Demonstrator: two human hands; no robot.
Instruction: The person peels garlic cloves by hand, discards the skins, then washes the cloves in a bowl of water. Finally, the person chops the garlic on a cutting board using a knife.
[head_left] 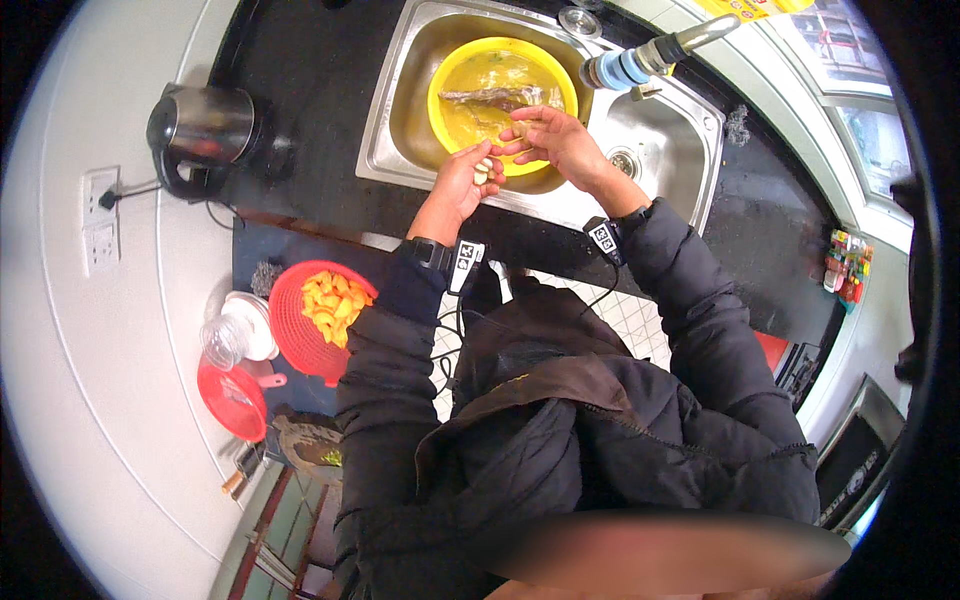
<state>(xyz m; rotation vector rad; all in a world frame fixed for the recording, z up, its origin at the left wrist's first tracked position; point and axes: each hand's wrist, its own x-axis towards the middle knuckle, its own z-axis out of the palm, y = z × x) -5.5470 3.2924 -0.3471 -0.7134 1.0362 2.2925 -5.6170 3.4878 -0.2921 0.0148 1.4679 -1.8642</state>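
My left hand (458, 190) is closed around several small cream-white pieces (483, 171) that look like peeled garlic cloves, at the near rim of a yellow basin (436, 128). Over that basin's near right side, my right hand (560, 148) has its fingers spread, with nothing clearly visible in them. The two hands' fingertips come close together. In the basin is yellowish-looking water, with a long brownish-grey thing (490, 97) lying in it whose kind I cannot make out. The basin sits in the left bowl of a steel sink (376, 150).
A faucet (650, 58) with a blue section reaches over the sink from the right. An electric kettle (205, 125) stands left on the black counter. Lower left are a red basket (290, 335) with orange chunks (335, 305), a red strainer (232, 398) and a clear container (225, 342).
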